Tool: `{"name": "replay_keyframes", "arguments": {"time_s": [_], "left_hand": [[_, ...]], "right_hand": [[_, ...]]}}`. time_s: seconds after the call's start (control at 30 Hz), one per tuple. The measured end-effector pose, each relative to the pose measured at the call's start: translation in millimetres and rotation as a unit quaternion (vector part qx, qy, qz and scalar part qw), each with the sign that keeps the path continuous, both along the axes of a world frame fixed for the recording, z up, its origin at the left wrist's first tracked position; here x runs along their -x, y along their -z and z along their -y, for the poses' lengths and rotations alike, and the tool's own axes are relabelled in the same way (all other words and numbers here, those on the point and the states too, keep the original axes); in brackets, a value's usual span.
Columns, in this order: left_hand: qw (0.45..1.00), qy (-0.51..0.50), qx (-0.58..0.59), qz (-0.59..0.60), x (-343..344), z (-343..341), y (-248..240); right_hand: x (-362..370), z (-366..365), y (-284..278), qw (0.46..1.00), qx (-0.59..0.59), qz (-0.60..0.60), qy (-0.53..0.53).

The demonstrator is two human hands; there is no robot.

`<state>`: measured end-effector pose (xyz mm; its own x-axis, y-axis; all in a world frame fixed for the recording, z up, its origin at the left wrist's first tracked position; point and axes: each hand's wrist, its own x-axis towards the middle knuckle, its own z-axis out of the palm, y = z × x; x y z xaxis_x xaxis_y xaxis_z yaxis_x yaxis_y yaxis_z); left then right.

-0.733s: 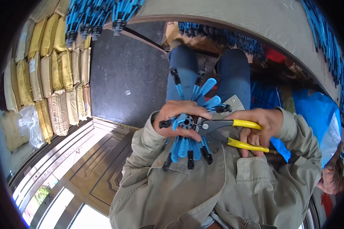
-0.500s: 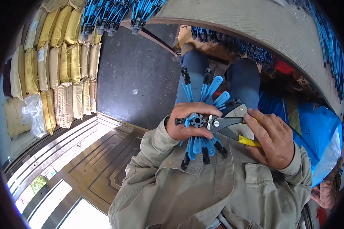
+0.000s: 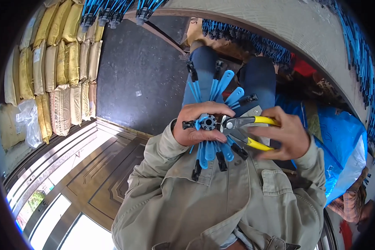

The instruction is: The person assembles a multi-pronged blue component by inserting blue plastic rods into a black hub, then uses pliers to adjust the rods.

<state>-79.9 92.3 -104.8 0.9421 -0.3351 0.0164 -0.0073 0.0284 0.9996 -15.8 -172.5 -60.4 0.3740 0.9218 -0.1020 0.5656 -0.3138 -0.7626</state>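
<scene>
My left hand [image 3: 196, 125] is closed around a black round hub [image 3: 208, 122] with blue flat arms [image 3: 225, 82] and black-tipped blue rods [image 3: 192, 71] fanning out above and below it. The hub's toothed end faces up between thumb and fingers. To its right, my right hand [image 3: 289, 133] grips pliers with yellow handles [image 3: 260, 143], its fingers partly smeared by motion. The handles stand apart. The pliers' grey head [image 3: 237, 123] reaches to a small shiny metal piece beside my left fingertips; whether the jaws hold it I cannot tell. Behind the pliers shows a grey metal plate [image 3: 255, 111].
A pale table [image 3: 246, 14] curves across the top, with bundles of blue rods [image 3: 143, 12] at its edge and more at right [image 3: 360, 62]. Stacked yellow and tan sacks [image 3: 56, 62] stand left. Blue plastic sheeting [image 3: 337, 137] lies right; a panelled brown door [image 3: 100, 166] is lower left.
My right hand has shifted its grip on the pliers, and both yellow handles now show more fully. The pliers' head is turned nearer level. My left hand keeps its hold; the whole view has shifted slightly.
</scene>
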Motion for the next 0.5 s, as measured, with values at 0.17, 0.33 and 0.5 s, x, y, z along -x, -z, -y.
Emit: {"name": "replay_keyframes", "arguments": {"time_s": [0.17,0.33,0.5], "left_hand": [[0.997,-0.071,0.003,0.024,8.3,7.4,4.8],[0.994,-0.106,0.002,0.04,11.1,10.4,5.0],[0.991,-0.113,-0.027,0.073,15.2,5.0,7.4]], "right_hand": [[18.8,-16.3,7.6,0.984,0.074,0.141,0.081],[3.5,-22.9,2.4,0.965,0.014,0.25,0.076],[9.7,-25.9,25.5,0.975,0.008,0.202,0.089]]}}
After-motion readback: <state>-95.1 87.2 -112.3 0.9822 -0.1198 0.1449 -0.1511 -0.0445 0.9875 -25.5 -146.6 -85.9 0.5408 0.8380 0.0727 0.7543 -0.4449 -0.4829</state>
